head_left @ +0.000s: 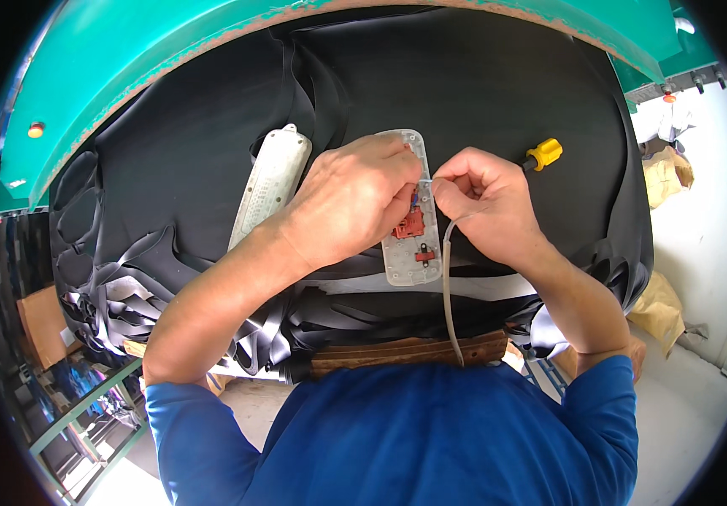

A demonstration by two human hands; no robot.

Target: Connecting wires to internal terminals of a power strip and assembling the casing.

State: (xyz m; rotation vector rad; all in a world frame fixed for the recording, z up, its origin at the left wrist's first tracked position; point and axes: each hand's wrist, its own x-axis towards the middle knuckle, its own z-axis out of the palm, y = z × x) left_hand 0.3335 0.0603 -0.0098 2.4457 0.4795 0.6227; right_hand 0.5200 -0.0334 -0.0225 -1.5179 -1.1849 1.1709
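We are observing the left hand (352, 196) curling over an open grey casing (398, 268) with red parts (410, 223), fingers bent together; whether they are clamping anything, we cannot tell. The right hand (500, 204) is pinching a pale wire (426, 180), a grey cable (448, 295) running below. The casing is lying on black sheeting (464, 84) between a white strip (272, 179) and a yellow-handled tool (547, 153); a green frame (127, 59) is arching beyond.

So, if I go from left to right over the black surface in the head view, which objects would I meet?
Long white plastic piece → translucent case with red parts → pale cable → yellow-handled tool.
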